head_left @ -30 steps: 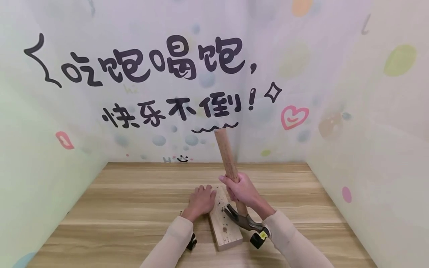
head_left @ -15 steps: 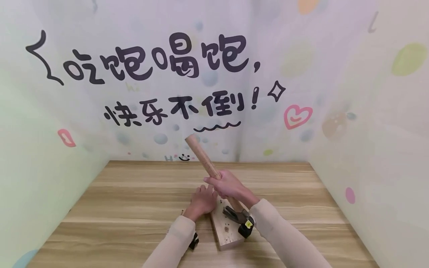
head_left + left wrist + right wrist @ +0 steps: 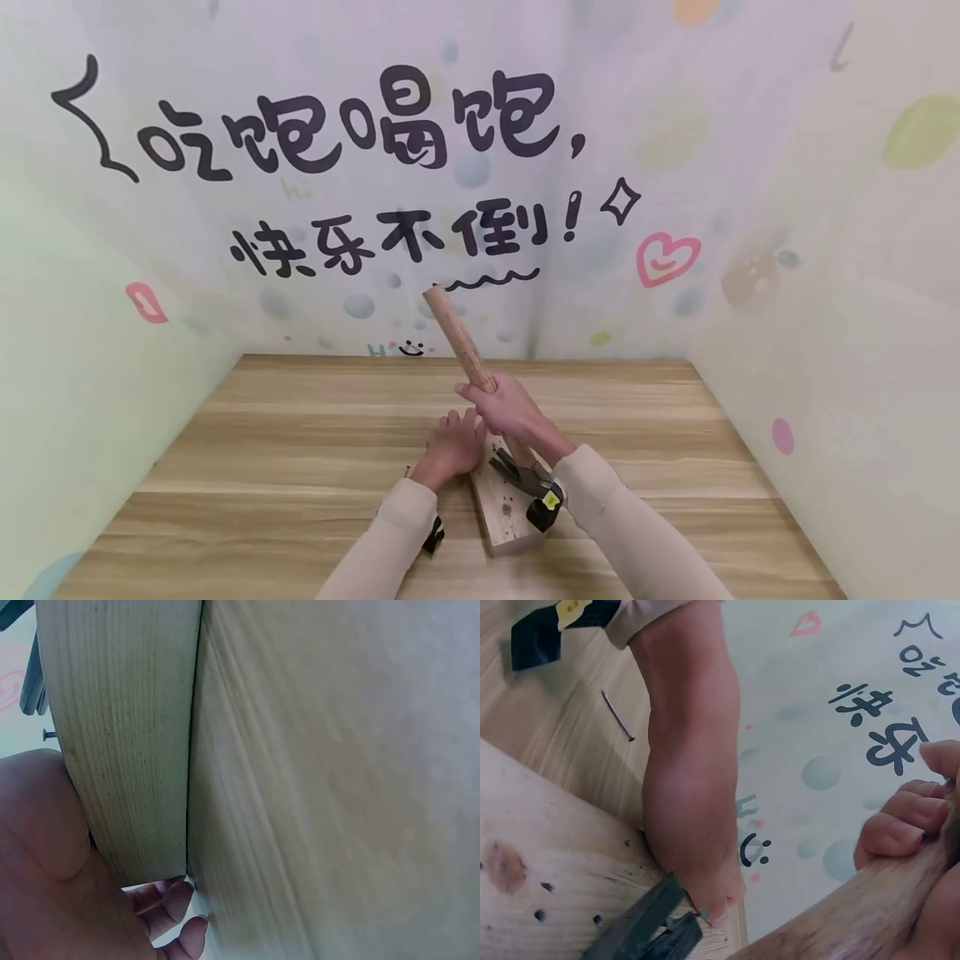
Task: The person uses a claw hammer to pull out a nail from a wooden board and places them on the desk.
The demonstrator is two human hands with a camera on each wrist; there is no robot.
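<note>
The right hand grasps the hammer partway along its wooden handle, whose free end slants up and to the left in front of the wall. The hammer's head is low over the board, its claw turned to the far left; I cannot tell whether it touches the wood. The board lies flat on the table, marked with a knot and several small dark holes. The left hand grips the board's far end, palm over the top and fingers bent down round that end, as the left wrist view shows. In that same view a nail stands out of the board just beside the claw. A loose nail lies on the table to the left of the board, near the left forearm. Beige sleeves cover both forearms down to the wrists, and a black device with a yellow label shows by the right wrist. Behind the table, the wall bears black lettering and a pink heart.
</note>
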